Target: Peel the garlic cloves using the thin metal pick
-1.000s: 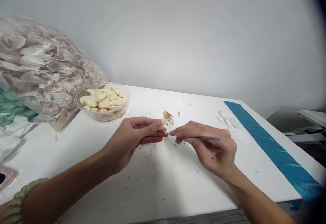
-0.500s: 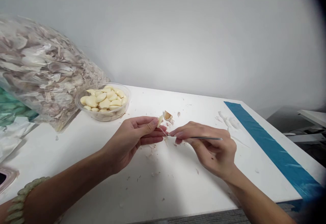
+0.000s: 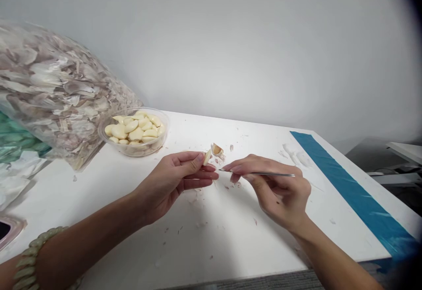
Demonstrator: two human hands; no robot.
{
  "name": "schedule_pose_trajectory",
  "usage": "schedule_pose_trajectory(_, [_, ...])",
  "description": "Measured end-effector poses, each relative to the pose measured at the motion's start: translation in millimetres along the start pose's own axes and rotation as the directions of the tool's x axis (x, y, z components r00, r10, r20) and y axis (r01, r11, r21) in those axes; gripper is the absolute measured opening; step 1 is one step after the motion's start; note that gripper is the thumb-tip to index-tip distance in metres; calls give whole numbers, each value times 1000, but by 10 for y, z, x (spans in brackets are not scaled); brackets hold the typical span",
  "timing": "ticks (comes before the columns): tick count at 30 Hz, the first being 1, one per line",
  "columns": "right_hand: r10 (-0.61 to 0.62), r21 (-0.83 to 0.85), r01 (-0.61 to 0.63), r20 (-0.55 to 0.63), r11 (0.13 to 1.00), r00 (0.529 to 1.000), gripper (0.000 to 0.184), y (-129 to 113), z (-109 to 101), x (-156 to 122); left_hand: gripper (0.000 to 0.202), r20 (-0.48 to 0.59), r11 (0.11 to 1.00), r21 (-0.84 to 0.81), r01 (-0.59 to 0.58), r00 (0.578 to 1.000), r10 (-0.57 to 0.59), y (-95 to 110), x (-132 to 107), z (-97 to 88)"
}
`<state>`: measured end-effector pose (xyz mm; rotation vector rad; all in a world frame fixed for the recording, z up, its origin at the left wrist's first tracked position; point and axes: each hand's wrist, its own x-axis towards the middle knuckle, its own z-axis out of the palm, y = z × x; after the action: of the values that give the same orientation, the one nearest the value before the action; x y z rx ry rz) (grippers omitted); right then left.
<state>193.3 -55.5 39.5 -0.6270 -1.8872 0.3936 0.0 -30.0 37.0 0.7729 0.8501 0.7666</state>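
My left grip [image 3: 173, 184] is clamped on a garlic clove [image 3: 207, 157] between thumb and fingers; my right grip [image 3: 273, 189] pinches a steel pick [image 3: 260, 174], its tip just beside the clove (a shallow angle seems kindest).

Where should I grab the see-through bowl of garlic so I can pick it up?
Hold the clear plastic bowl by its rim, coming from the right. The rim stands bare there, while the bag of garlic skins crowds its left side.
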Motion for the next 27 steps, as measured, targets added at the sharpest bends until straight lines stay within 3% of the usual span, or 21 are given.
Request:
schedule_pose_trajectory(8, [9, -36, -10, -27, 999, 1000, 35, -7, -7, -11, 19, 69, 1000, 6, 16, 997, -17, -14, -9, -7])
schedule_pose_trajectory(27, [25, -84, -29, -45, 996, 999, 33, -6, -8, -5, 17, 96, 999, -30, 22, 995, -19, 17, 4, 12])
